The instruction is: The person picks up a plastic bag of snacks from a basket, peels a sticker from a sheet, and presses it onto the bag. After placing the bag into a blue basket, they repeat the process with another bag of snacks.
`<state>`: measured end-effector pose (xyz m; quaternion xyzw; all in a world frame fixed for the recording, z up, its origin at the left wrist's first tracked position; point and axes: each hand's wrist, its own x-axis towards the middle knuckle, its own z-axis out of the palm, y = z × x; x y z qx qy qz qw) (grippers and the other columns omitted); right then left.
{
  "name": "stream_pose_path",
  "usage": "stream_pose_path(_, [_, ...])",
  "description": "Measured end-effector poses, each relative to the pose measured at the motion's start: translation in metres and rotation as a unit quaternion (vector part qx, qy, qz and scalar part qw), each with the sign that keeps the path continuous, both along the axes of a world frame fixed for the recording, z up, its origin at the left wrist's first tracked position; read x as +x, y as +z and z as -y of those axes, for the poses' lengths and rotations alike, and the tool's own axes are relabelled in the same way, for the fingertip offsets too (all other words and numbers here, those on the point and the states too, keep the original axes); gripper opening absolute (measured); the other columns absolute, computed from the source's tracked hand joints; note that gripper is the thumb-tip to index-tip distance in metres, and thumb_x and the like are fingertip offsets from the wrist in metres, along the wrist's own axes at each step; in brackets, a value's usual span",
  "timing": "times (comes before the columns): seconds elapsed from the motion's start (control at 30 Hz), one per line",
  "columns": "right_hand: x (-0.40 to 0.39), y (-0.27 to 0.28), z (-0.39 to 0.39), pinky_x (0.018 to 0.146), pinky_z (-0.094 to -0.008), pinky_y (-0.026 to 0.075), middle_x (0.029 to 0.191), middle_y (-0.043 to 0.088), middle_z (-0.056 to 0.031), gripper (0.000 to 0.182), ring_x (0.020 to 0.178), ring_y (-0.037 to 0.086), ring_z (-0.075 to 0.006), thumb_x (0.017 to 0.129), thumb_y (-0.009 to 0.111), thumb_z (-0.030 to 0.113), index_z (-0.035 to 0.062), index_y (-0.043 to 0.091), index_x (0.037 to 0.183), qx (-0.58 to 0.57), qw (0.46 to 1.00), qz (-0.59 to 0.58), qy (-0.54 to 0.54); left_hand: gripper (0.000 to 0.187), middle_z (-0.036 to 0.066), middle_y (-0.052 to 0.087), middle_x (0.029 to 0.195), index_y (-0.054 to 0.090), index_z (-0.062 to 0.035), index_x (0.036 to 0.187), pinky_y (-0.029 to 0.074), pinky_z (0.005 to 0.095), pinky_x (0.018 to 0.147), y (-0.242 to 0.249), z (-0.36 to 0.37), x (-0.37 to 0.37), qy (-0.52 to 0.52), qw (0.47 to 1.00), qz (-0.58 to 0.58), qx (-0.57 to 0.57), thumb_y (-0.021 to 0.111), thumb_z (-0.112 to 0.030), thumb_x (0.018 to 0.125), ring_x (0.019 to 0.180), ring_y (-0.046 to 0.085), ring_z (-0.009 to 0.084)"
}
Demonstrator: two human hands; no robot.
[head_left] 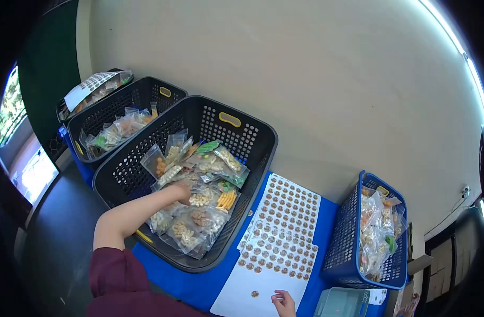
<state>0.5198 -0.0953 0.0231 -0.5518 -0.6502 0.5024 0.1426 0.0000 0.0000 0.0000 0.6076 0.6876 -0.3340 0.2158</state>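
My left hand [183,192] reaches down into the large dark basket [115,185], onto a heap of clear zip bags [185,233] filled with snacks. Its fingers point down among the bags and are mostly hidden, so a grip cannot be made out. Near the bottom edge is my right hand [284,303], its thumb and fingers slightly curled with a gap between them and no object visible there. It hovers by the lower end of a white sheet [236,296], where a single round sticker [254,294] remains below rows of similar stickers [276,259].
Another sticker sheet [292,203] lies behind, overlapped by the first. A blue basket [341,248] of filled bags stands to the right, beside a translucent box [334,302]. Two more dark baskets [141,92] stand back left. Blue cloth [192,289] covers the table.
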Motion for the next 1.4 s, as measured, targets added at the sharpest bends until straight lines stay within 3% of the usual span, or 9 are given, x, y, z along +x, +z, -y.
stream_pose_path(0.27, [-0.044, -0.007, -0.012, 0.058, -0.0262, 0.045, 0.08, 0.06, -0.0099, 0.029, 0.067, 0.057, -0.0153, 0.081, 0.054, 0.015, 0.0, 0.048, 0.104, 0.034, 0.994, -0.054, 0.091, 0.058, 0.01, 0.046, 0.12, 0.05, -0.0081, 0.114, 0.035, 0.0373, 0.089, 0.003, 0.021, 0.021, -0.02, 0.971, 0.027, -0.235, 0.045, -0.051, 0.076, 0.107, 0.046, 0.0278])
stream_pose_path(0.47, [-0.047, 0.006, -0.017, 0.066, -0.0306, 0.047, 0.086, 0.06, -0.0162, 0.041, 0.074, 0.06, -0.0238, 0.075, 0.06, 0.026, -0.0013, 0.05, 0.103, 0.036, 0.994, 0.042, 0.093, 0.061, 0.011, 0.044, 0.123, 0.046, -0.0091, 0.119, 0.034, 0.0357, 0.09, -0.019, 0.004, -0.015, 0.117, 0.98, 0.058, -0.15, 0.049, -0.051, 0.074, 0.109, 0.044, 0.0277])
stream_pose_path(0.6, [-0.029, -0.001, -0.016, 0.065, -0.0311, 0.047, 0.085, 0.06, -0.0156, 0.04, 0.073, 0.06, -0.0238, 0.075, 0.061, 0.026, -0.0006, 0.05, 0.102, 0.062, 0.995, 0.046, 0.066, 0.053, 0.017, 0.047, 0.118, 0.05, -0.0056, 0.113, 0.044, 0.0342, 0.076, -0.007, -0.001, -0.04, 0.129, 0.971, 0.112, 0.164, 0.06, -0.036, 0.07, 0.096, 0.053, 0.0262])
stream_pose_path(0.7, [-0.007, -0.005, -0.016, 0.065, -0.0313, 0.047, 0.085, 0.06, -0.0155, 0.039, 0.073, 0.06, -0.0235, 0.075, 0.061, 0.026, -0.0002, 0.051, 0.102, 0.052, 0.996, 0.067, 0.036, 0.047, 0.018, 0.051, 0.112, 0.053, -0.0055, 0.109, 0.047, 0.0339, 0.068, 0.101, -0.007, -0.01, 0.149, 0.963, 0.084, 0.209, 0.06, -0.03, 0.069, 0.084, 0.058, 0.0273])
stream_pose_path(0.97, [0.046, 0.018, -0.007, 0.067, -0.0291, 0.047, 0.087, 0.06, -0.0124, 0.034, 0.076, 0.059, -0.0186, 0.078, 0.059, 0.02, -0.0008, 0.051, 0.102, 0.056, 0.997, -0.028, -0.053, 0.021, 0.009, 0.058, 0.091, 0.058, -0.0041, 0.092, 0.046, 0.0275, 0.058, 0.27, 0.064, 0.17, -0.017, 0.561, 0.362, 0.744, 0.052, 0.002, 0.073, 0.079, 0.056, 0.0193])
stream_pose_path(1.03, [0.044, 0.018, 0.0, 0.075, -0.0293, 0.045, 0.092, 0.058, -0.0138, 0.031, 0.082, 0.058, -0.0187, 0.082, 0.054, 0.018, -0.0041, 0.049, 0.103, -0.015, 0.97, -0.233, -0.071, 0.025, 0.007, 0.058, 0.095, 0.059, -0.0051, 0.091, 0.046, 0.0289, 0.063, 0.261, 0.082, 0.208, -0.185, 0.558, 0.265, 0.764, 0.052, 0.004, 0.07, 0.08, 0.056, 0.0193])
stream_pose_path(1.23, [-0.011, 0.077, 0.018, 0.084, -0.0327, 0.041, 0.107, 0.052, -0.0134, 0.036, 0.094, 0.054, -0.0208, 0.086, 0.046, 0.017, -0.0061, 0.04, 0.113, -0.308, 0.734, -0.591, -0.132, 0.023, -0.001, 0.059, 0.092, 0.058, -0.007, 0.087, 0.043, 0.0307, 0.065, 0.116, 0.103, 0.324, -0.269, 0.682, 0.489, 0.473, 0.057, -0.007, 0.064, 0.087, 0.054, 0.0178])
stream_pose_path(1.33, [-0.006, 0.001, 0.014, 0.088, -0.0365, 0.04, 0.116, 0.045, -0.0176, 0.04, 0.107, 0.046, -0.0314, 0.086, 0.044, 0.015, -0.0049, 0.032, 0.119, -0.277, 0.829, -0.444, -0.198, 0.022, 0.001, 0.055, 0.103, 0.056, -0.009, 0.089, 0.043, 0.0336, 0.071, 0.069, 0.134, 0.351, -0.305, 0.703, 0.497, 0.406, 0.058, -0.007, 0.066, 0.093, 0.052, 0.0204])
stream_pose_path(1.4, [-0.003, 0.01, 0.019, 0.088, -0.0366, 0.04, 0.116, 0.045, -0.0176, 0.039, 0.107, 0.046, -0.0326, 0.085, 0.044, 0.012, -0.0046, 0.033, 0.119, -0.278, 0.795, -0.51, -0.172, 0.025, 0.001, 0.053, 0.107, 0.055, -0.0083, 0.093, 0.042, 0.0346, 0.076, 0.057, 0.147, 0.349, -0.236, 0.712, 0.559, 0.354, 0.059, -0.005, 0.068, 0.097, 0.05, 0.0218])
